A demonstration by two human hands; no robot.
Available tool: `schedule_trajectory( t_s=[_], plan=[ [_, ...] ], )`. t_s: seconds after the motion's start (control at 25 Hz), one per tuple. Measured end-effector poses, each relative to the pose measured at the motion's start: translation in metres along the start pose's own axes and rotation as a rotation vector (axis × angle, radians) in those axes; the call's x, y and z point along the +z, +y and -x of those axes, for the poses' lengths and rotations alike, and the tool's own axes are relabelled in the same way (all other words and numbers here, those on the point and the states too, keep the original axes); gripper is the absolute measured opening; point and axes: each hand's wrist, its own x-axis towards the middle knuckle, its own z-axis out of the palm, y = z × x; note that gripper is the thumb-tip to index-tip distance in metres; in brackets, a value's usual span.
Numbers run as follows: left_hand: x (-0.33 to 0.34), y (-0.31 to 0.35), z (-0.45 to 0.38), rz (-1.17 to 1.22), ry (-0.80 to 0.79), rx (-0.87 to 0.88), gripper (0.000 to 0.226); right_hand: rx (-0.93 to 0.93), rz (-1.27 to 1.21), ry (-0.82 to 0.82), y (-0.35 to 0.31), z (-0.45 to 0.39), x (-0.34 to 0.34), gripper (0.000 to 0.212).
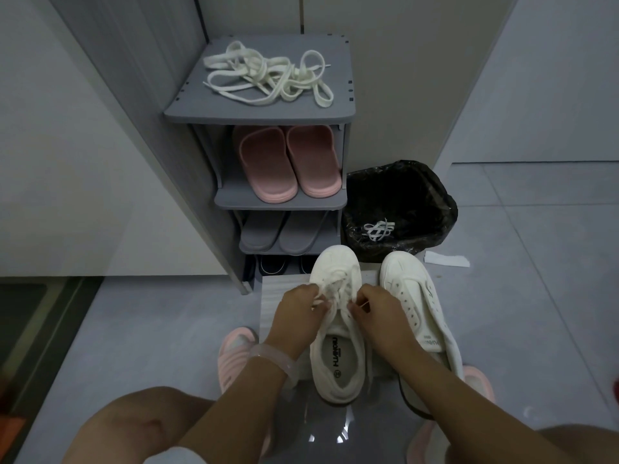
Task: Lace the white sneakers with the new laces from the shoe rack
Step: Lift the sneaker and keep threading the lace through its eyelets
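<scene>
**Both hands at the laces of the left-hand sneaker**

The laced sneaker [336,333] sits on a grey board [278,303] beside its unlaced mate [417,309]. The left hand [298,316] and right hand [378,313] each pinch its lace with curled fingers. Spare laces [268,77] lie tangled atop the shoe rack [258,113]; a lined bin [398,205] holds another lace.

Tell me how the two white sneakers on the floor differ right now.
The left sneaker has a lace in its eyelets, pinched by the left hand and right hand; the right sneaker shows bare eyelets and nobody touches it. The left sneaker's insole is visible; the right sneaker's is mostly hidden behind the forearm. Both are white, toes toward the shoe rack.
</scene>
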Motion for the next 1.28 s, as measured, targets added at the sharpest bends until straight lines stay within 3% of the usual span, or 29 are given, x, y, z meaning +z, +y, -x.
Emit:
schedule_trajectory(
  t_s=[0.08, 0.2, 0.28, 0.44, 0.48, 0.64, 0.88, 0.92, 1.0, 1.08, 1.16, 1.2, 1.28],
  plan=[
    [-0.004, 0.002, 0.002, 0.003, 0.054, -0.018, 0.035, -0.001, -0.006, 0.085, -0.003, 0.002, -0.003, 0.016],
    [-0.019, -0.001, -0.002, 0.268, 0.388, -0.135, 0.016, 0.134, -0.259, 0.402, -0.002, -0.007, -0.024, 0.017],
    [-0.025, -0.003, -0.004, 0.293, 0.484, -0.179, 0.010, 0.161, -0.353, 0.456, 0.004, -0.012, -0.028, 0.018],
    [-0.009, 0.003, 0.001, 0.258, 0.070, -0.178, 0.012, 0.154, -0.176, 0.038, 0.003, -0.007, -0.007, 0.014],
    [-0.004, 0.004, 0.000, 0.230, 0.038, -0.137, 0.014, 0.108, -0.131, 0.006, 0.003, -0.007, -0.002, 0.012],
    [0.001, 0.015, -0.005, 0.054, 0.110, -0.009, 0.022, 0.009, -0.083, 0.074, 0.000, -0.010, 0.002, 0.015],
    [0.003, 0.015, 0.006, -0.150, 0.045, 0.093, 0.008, 0.002, 0.064, 0.047, -0.005, 0.005, 0.003, 0.036],
    [0.003, 0.014, 0.007, -0.117, 0.066, 0.072, 0.010, 0.017, 0.045, 0.049, -0.004, 0.006, 0.003, 0.035],
    [-0.001, 0.007, 0.002, 0.140, 0.171, -0.130, 0.011, 0.122, -0.058, 0.128, -0.001, 0.001, -0.004, 0.027],
    [-0.011, 0.000, -0.006, 0.459, 0.379, -0.384, 0.010, 0.239, -0.169, 0.346, 0.003, -0.006, -0.017, 0.020],
    [-0.019, -0.001, -0.005, 0.452, 0.492, -0.451, 0.011, 0.247, -0.205, 0.542, 0.002, -0.008, -0.029, 0.019],
    [-0.020, 0.001, -0.002, 0.400, 0.451, -0.419, 0.009, 0.216, -0.222, 0.553, 0.001, -0.007, -0.031, 0.020],
    [-0.013, 0.009, 0.005, 0.341, 0.222, -0.301, 0.009, 0.171, -0.209, 0.324, -0.003, -0.004, -0.023, 0.024]
  ],
)
